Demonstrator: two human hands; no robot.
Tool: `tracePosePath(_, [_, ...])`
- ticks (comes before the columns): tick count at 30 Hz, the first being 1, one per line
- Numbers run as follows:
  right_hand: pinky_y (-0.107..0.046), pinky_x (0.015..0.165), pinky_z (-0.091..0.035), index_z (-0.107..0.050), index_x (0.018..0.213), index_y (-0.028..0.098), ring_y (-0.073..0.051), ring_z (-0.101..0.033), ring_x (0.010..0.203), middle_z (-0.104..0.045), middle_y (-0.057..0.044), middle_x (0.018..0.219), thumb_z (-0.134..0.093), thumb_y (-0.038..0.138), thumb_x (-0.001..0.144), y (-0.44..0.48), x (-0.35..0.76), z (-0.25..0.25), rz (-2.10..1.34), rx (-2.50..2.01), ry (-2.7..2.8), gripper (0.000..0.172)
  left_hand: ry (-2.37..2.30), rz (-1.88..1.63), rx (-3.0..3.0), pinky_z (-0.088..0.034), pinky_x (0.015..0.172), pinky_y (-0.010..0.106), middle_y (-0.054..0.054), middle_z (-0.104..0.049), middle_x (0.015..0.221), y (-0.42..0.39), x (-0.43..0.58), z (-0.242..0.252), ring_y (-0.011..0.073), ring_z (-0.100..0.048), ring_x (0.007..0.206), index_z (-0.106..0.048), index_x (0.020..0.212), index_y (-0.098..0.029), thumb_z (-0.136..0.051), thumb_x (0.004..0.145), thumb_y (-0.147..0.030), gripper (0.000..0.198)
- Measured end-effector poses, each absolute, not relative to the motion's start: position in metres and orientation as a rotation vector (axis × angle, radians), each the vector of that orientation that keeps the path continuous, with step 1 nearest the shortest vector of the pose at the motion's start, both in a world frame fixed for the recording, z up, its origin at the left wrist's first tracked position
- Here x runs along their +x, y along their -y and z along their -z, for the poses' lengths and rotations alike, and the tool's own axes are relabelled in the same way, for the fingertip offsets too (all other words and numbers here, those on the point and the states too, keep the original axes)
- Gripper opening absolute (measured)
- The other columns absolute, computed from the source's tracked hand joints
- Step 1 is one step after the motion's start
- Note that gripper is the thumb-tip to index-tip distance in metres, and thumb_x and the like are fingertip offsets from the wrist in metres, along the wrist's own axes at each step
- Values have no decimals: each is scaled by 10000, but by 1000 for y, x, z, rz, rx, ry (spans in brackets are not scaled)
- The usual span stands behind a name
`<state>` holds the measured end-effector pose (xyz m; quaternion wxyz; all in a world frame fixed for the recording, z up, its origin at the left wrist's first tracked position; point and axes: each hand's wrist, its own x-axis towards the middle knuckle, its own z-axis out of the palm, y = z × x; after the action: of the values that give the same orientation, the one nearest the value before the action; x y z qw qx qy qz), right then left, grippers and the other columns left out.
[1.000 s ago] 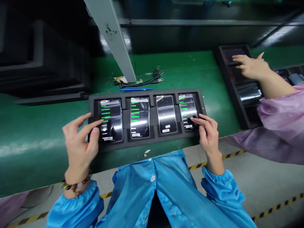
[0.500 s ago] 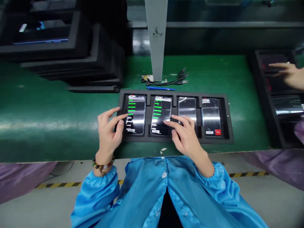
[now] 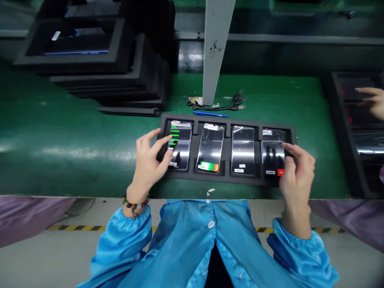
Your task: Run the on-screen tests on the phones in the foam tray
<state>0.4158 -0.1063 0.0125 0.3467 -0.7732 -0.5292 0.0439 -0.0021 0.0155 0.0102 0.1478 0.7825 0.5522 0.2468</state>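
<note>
A black foam tray (image 3: 180,175) holds a row of several smartphones. My left hand (image 3: 151,162) is at the tray's left end, fingers spread, its index fingertip at the left edge of the first smartphone (image 3: 182,148), whose dark screen shows green text lines. The second smartphone (image 3: 211,146) has a green-to-orange strip low on its screen. Beside it lies the third smartphone (image 3: 243,146), dark with small white labels. My right hand (image 3: 298,172) is at the right edge of the fourth smartphone (image 3: 271,154), thumb and index finger apart, partly covering its side. A red block shows in that screen's lower corner.
Behind the tray lie a blue pen (image 3: 211,114) and short black cables (image 3: 231,106), near a grey post (image 3: 217,48). Black foam trays (image 3: 120,80) are stacked at left. Another person's hand (image 3: 375,102) is over a second tray (image 3: 333,120) at right.
My right hand has moved right, from the second smartphone to the fourth. The second screen went from green text lines to a coloured strip. My left hand stays by the first smartphone.
</note>
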Motion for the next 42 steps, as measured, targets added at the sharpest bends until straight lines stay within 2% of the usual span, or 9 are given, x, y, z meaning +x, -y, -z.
tracePosePath(2, [-739,1218,-388,-692,1446,276,-412,-568,1443,-744,-127,1429,-483,351,1086,106,436,-3,-129,-2081,1316,423,-1592,-699,2262,-366,1308,646,166,-477,1683,-27,19,-9,397,-417,1585,-646,1524,-287,-691,1007,-506,563])
tracePosePath(5, [-766,1228,-341,-690,1425,255,-421,-527,1465,-751,-131,1417,-483,400,1072,100,448,8,-201,-2106,1311,434,-1695,-587,2240,-359,1270,740,215,-340,1775,-47,51,-7,495,-325,1619,-554,1603,-263,-807,904,-533,791])
tracePosePath(7, [-754,1244,-318,-689,1414,252,-410,-498,1485,-750,-123,1406,-474,399,1067,96,447,9,-240,-2114,1300,433,-1793,-441,2214,-380,1234,773,224,-290,1803,-57,65,-8,518,-303,1620,-517,1629,-260,-799,891,-499,825])
tracePosePath(10, [-714,1266,-306,-686,1405,253,-383,-488,1491,-743,-107,1414,-474,384,1069,94,443,6,-291,-2117,1277,418,-1863,-287,2187,-457,1198,719,201,-295,1801,-63,72,-15,477,-323,1611,-475,1659,-278,-716,916,-418,793])
tracePosePath(13, [-686,1260,-322,-695,1364,264,-373,-497,1477,-745,-99,1402,-495,409,1071,93,444,2,-308,-2085,1256,383,-1912,-285,2181,-500,1143,699,208,-335,1757,-63,73,-20,478,-379,1553,-462,1670,-264,-657,939,-401,769])
tracePosePath(19, [-640,1231,-386,-689,1325,271,-344,-533,1426,-766,-104,1323,-510,379,1049,84,447,5,-324,-2029,1196,346,-1903,-268,2306,-487,1098,679,222,-506,1515,-62,80,-14,461,-501,1355,-541,1604,-250,-575,996,-333,614])
tracePosePath(27, [-624,1163,-411,-712,1132,273,-333,-596,1269,-790,-89,1207,-507,371,1036,85,445,3,-306,-2066,1091,247,-1843,-307,2367,-493,1050,711,227,-518,1433,-61,77,-10,471,-523,1287,-626,1448,-229,-536,1027,-326,441])
tracePosePath(35, [-641,1208,-374,-700,1242,281,-350,-555,1381,-769,-99,1317,-518,387,1023,85,447,4,-344,-2022,1124,304,-1814,-452,2232,-468,1177,712,212,-476,1552,-65,74,-13,467,-477,1434,-552,1549,-232,-654,941,-352,628])
tracePosePath(42, [-643,1205,-382,-704,1057,283,-338,-581,1315,-788,-88,1286,-492,386,1002,81,447,5,-378,-2015,1072,242,-1690,-566,2182,-424,1272,637,175,-489,1485,-69,59,-18,420,-481,1452,-559,1550,-245,-754,852,-466,758])
